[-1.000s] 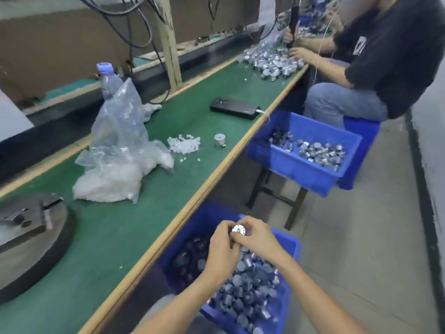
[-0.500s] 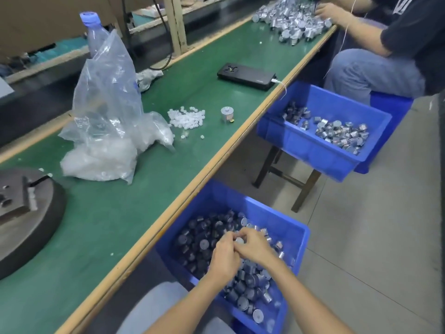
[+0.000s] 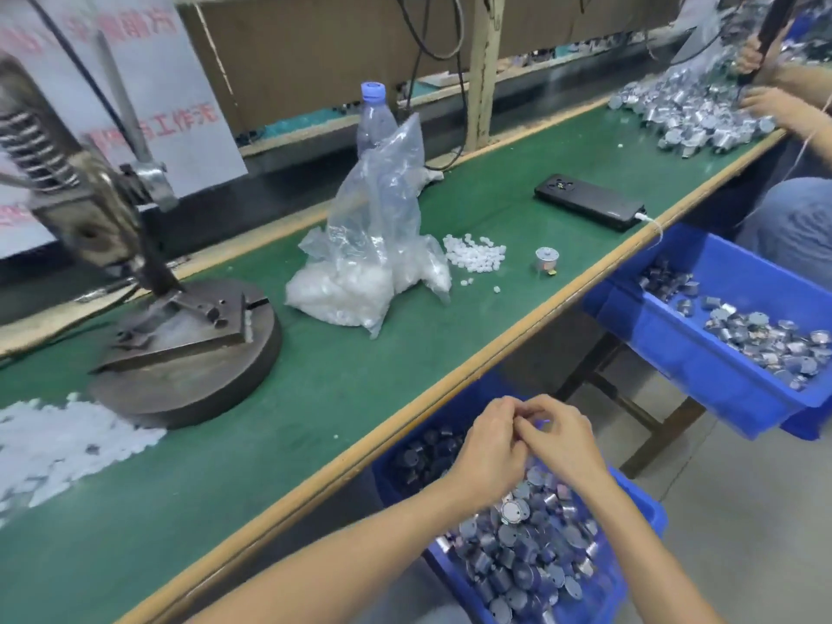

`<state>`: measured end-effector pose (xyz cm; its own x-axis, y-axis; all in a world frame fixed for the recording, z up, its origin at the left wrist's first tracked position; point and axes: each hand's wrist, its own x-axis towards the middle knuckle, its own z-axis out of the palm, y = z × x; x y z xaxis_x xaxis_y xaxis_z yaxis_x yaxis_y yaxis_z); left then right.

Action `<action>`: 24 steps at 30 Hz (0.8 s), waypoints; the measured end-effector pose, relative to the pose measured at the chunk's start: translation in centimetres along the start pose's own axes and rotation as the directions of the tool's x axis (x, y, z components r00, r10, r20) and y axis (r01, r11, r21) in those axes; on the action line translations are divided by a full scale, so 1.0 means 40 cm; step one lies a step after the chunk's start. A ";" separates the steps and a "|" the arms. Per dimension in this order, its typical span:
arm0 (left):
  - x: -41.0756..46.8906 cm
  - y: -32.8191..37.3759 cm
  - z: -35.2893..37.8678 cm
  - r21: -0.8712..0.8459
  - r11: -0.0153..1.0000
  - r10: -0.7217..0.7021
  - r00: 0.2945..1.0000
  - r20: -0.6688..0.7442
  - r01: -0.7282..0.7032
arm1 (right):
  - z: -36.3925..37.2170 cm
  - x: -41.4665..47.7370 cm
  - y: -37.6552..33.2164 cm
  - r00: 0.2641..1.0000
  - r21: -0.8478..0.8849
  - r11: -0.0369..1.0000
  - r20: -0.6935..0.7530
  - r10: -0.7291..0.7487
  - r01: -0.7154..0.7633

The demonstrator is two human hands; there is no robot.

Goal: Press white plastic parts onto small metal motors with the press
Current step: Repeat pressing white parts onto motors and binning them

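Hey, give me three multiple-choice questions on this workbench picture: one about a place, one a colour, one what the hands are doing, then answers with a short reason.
1. Where does the lone motor stand?
A. Under the press.
B. On the green table, right of the loose white parts.
C. On the phone.

2. What colour is the bottle cap?
A. Red.
B. White.
C. Blue.

3. What are the left hand and right hand doing?
A. Held together above the near blue bin.
B. Pulling the press lever.
C. Lying flat on the table.

Answers: 1 B, it stands upright beside those parts. 2 C, it is plainly blue. 3 A, they touch over the motors.
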<state>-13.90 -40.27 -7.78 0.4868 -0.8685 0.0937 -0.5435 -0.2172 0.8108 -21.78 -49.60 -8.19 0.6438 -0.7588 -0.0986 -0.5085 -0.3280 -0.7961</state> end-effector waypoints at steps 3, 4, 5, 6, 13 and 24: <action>0.007 0.045 -0.099 0.024 0.998 0.066 0.991 -0.118 -0.063 | -0.019 0.009 -0.126 0.989 0.045 0.988 -0.031 -0.146 0.147; 0.007 0.057 -0.133 0.027 0.997 0.077 0.986 -0.149 -0.074 | -0.021 0.012 -0.161 0.983 0.076 0.980 -0.028 -0.183 0.185; 0.005 0.064 -0.169 0.032 0.997 0.076 0.981 -0.178 -0.071 | -0.017 0.016 -0.199 0.975 0.103 0.970 -0.016 -0.220 0.220; 0.000 0.065 -0.210 0.039 0.997 0.070 0.975 -0.209 -0.063 | -0.006 0.018 -0.240 0.967 0.123 0.960 0.003 -0.255 0.253; -0.104 0.007 -0.498 0.141 0.990 0.035 0.899 -0.436 0.030 | 0.169 0.021 -0.512 0.855 0.203 0.870 0.185 -0.485 0.449; -0.389 -0.077 -0.882 0.253 0.926 -0.007 0.682 -0.731 0.281 | 0.490 -0.108 -0.905 0.500 0.342 0.641 0.417 -0.759 0.688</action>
<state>4.32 -10.37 8.64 0.8360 -0.2650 0.4805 -0.5394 -0.5574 0.6311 5.07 -23.41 9.36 0.9463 0.1047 0.3059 0.3125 -0.5393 -0.7820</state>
